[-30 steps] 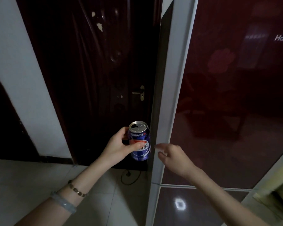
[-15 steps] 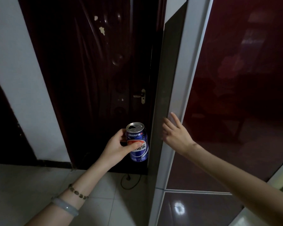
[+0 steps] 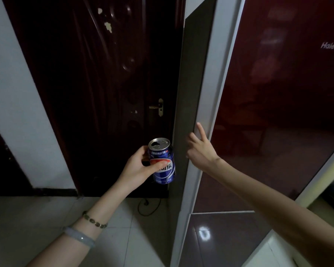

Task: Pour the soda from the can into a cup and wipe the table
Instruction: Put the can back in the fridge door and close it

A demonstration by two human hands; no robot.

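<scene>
A blue soda can point(image 3: 163, 164) with its top opened stands upright in my left hand point(image 3: 138, 168), which grips it from the left at about waist height. My right hand point(image 3: 200, 149) is just right of the can, fingers spread, resting on the grey left edge of the dark red fridge door point(image 3: 278, 112). The hand holds nothing. No cup, cloth or table is in view.
A dark brown room door point(image 3: 104, 83) with a brass handle point(image 3: 159, 107) stands behind the can. A white wall point(image 3: 17, 93) is at the left. Pale floor tiles point(image 3: 37, 218) and a black cable point(image 3: 148, 207) lie below. The fridge's lower door point(image 3: 229, 237) is shut.
My right hand rose from beside the can to the fridge door's edge and spread its fingers. The can stayed in my left hand, almost still.
</scene>
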